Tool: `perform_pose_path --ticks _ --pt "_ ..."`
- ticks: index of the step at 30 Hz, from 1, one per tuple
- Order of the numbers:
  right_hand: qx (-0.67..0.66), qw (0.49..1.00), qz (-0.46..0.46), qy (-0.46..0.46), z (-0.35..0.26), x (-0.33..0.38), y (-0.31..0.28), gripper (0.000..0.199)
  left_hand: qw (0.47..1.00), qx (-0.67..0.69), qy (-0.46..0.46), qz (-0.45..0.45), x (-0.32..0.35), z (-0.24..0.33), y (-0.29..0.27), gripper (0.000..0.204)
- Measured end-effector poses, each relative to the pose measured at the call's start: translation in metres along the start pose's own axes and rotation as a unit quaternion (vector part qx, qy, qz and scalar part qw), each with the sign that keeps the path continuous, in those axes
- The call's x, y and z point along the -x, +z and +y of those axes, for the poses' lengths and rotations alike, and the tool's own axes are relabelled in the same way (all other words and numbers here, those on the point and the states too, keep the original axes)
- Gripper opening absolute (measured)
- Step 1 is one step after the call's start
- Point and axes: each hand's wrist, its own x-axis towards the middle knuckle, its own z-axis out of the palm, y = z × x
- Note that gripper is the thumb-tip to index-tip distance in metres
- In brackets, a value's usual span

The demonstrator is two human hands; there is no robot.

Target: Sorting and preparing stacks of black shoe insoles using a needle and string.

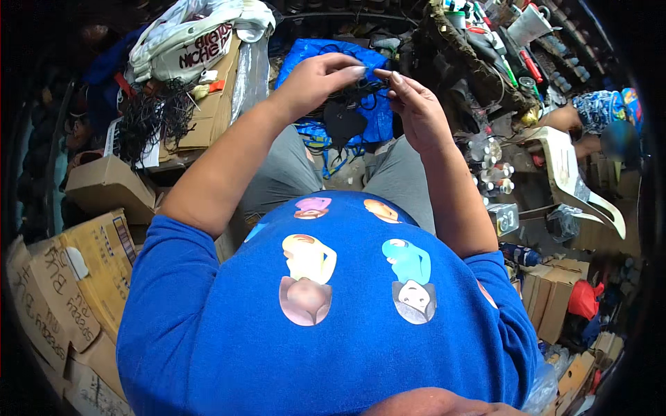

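Observation:
Both my hands are raised in front of me over my lap. My left hand (316,80) and my right hand (409,100) pinch a thin black cord (368,82) between their fingertips, which almost touch. A dark black piece (343,123) hangs from the cord below my hands. Behind it a blue plastic bag (378,114) with blue straps lies across my knees in grey trousers. My blue printed shirt fills the lower part of the view.
Cardboard boxes (76,277) stack at my left, with a bundle of black cords (149,118) and a white printed bag (198,41) above them. A cluttered workbench (513,76) with tools and small bottles stands at right. Another person's arm in a patterned sleeve (596,111) rests there.

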Motion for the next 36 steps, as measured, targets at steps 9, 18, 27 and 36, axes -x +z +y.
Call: perform_pose_path --ticks 9,18,27,36 --pt "-0.053 0.994 0.099 -0.011 -0.014 0.001 -0.004 0.029 0.97 0.071 -0.149 -0.176 0.02 -0.009 -0.019 0.02" --pt "-0.112 0.989 0.073 0.062 0.001 -0.015 -0.006 0.026 0.995 -0.088 0.008 0.045 0.01 -0.024 -0.038 0.021" --pt "-0.061 0.995 0.047 0.059 0.018 -0.016 0.01 0.03 0.999 0.023 -0.046 -0.006 -0.004 -0.005 0.008 0.017" --pt "0.041 0.999 -0.03 0.02 0.032 -0.013 0.0 0.014 0.995 0.028 -0.083 -0.044 0.003 -0.028 -0.004 0.011"
